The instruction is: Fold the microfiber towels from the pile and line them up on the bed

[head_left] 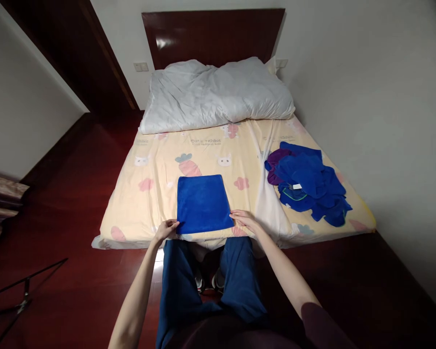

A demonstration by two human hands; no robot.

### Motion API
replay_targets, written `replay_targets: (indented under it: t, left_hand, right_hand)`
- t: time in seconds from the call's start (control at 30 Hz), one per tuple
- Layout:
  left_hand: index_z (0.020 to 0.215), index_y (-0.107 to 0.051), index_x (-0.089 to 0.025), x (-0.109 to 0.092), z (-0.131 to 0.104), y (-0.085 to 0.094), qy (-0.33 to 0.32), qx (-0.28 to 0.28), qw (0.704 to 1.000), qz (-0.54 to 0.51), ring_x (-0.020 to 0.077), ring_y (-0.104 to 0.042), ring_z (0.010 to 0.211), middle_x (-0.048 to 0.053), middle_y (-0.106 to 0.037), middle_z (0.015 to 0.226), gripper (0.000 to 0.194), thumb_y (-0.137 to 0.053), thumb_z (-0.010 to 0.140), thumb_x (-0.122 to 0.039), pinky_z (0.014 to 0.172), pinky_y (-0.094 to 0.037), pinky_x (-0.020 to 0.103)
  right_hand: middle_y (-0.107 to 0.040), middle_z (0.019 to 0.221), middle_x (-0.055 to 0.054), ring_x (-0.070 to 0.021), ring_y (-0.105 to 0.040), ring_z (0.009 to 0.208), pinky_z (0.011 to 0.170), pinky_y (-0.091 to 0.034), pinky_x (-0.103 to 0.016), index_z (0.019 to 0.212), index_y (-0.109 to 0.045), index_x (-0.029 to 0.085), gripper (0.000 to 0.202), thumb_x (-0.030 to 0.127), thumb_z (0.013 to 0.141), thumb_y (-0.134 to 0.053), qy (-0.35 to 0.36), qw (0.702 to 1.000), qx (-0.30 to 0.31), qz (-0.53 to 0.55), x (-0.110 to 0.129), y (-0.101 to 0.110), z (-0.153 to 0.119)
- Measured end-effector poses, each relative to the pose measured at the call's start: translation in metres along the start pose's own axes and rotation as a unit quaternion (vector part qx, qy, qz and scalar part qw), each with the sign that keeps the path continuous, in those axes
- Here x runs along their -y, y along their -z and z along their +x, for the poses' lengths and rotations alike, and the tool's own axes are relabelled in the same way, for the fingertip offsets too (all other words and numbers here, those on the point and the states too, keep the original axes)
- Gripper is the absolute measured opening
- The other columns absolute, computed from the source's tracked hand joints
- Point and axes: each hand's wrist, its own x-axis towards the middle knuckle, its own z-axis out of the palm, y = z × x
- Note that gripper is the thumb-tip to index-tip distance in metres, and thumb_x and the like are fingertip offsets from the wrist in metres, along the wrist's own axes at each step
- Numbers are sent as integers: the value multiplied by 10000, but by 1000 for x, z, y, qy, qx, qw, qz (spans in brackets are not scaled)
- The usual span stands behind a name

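A blue cloth [203,203], which looks like a small towel, lies spread flat near the front edge of the bed. My left hand [166,229] pinches its near left corner between thumb and fingers. On the opposite side, my right hand [242,218] has its fingertips closed on the right edge, just above the near right corner. The cloth is nearly square, with few wrinkles. To the right lies a crumpled heap of blue cloths [312,177], with a purple cloth [276,162] at its left side and a small white tag showing.
The bed has a cream sheet [145,167] printed with rabbits and carrots. A folded white quilt [218,94] lies before the dark wooden headboard [218,36]. A thin black stand [23,303] is on the red floor at lower left, near a curtain [2,203].
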Motion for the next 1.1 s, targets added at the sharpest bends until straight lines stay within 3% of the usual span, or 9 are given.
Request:
replay_targets:
  t: [0.17, 0.37, 0.57, 0.7, 0.8, 0.87, 0.97, 1.03, 1.1]
  left_hand:
    - [815, -746, -141, -43, 71, 0, 22, -26, 999, -27, 234, -687, 734, 89, -739, 756, 671, -892, 434, -674, 677, -528, 324]
    - [886, -706, -131, -94, 177, -6, 6, -114, 991, -64, 165, -634, 649, 55, -676, 715, 470, -853, 613, -485, 614, -483, 270]
    - [1109, -657, -135, -110, 237, -24, -17, -190, 981, -20, 166, -660, 760, 86, -725, 928, 406, -729, 729, -258, 712, -519, 280]
    - [1081, -654, -163, -112, 245, -22, -38, -235, 971, 36, 222, -679, 936, 105, -728, 1025, 357, -698, 727, -162, 891, -533, 348]
    - [1151, -638, -155, -117, 238, -23, -104, -220, 959, 148, 269, -654, 1110, 151, -696, 1174, 400, -657, 752, -126, 1045, -486, 417]
    - [1243, -613, -132, -119, 225, -30, -176, -212, 924, 264, 319, -543, 1320, 211, -585, 1386, 446, -620, 797, -146, 1156, -394, 477]
    - [1405, -539, -113, -111, 198, -50, -272, -199, 867, 367, 354, -201, 1558, 209, -330, 1627, 523, -549, 905, -265, 1273, -154, 547]
    - [1502, -458, -108, -98, 181, -62, -308, -160, 851, 393, 343, -67, 1590, 175, -231, 1684, 597, -479, 965, -368, 1287, -44, 561]
    - [1555, -392, -91, -82, 170, -69, -303, -132, 851, 409, 338, -36, 1593, 167, -184, 1699, 668, -419, 989, -445, 1287, -22, 563]
  right_hand:
    - [-328, 481, 109, -55, -219, 431, 426, -142, -224, 749, -621, 187, 523, 690, 683, -747, -1, 1000, -6, -23, 8, -9, 38]
    - [-289, 501, 97, -66, -234, 436, 413, -149, -241, 617, -478, 225, 570, 728, 662, -741, -7, 996, -62, -71, -2, -11, 60]
    - [-315, 519, 81, -77, -271, 455, 418, -179, -246, 598, -486, 223, 574, 732, 674, -741, -11, 994, -78, -78, -8, -8, 63]
    - [-335, 538, 70, -81, -296, 488, 449, -195, -248, 581, -469, 219, 601, 755, 665, -727, 21, 992, -100, -68, -14, -10, 66]
    - [-324, 539, 67, -82, -286, 495, 456, -176, -252, 575, -462, 219, 608, 761, 667, -721, 27, 990, -110, -80, -16, -12, 68]
    - [-311, 539, 65, -83, -280, 501, 458, -169, -253, 567, -454, 219, 611, 758, 670, -723, 27, 989, -116, -88, -15, -12, 67]
    - [-316, 550, 52, -89, -295, 524, 472, -198, -255, 550, -436, 218, 630, 770, 669, -717, 39, 988, -127, -81, -9, -14, 65]
    - [-321, 554, 44, -93, -303, 535, 484, -216, -259, 541, -423, 219, 653, 793, 656, -711, 47, 987, -131, -74, -6, -16, 63]
    - [-338, 555, 36, -100, -318, 547, 492, -228, -263, 542, -422, 220, 673, 824, 634, -703, 51, 987, -135, -73, -5, -17, 62]
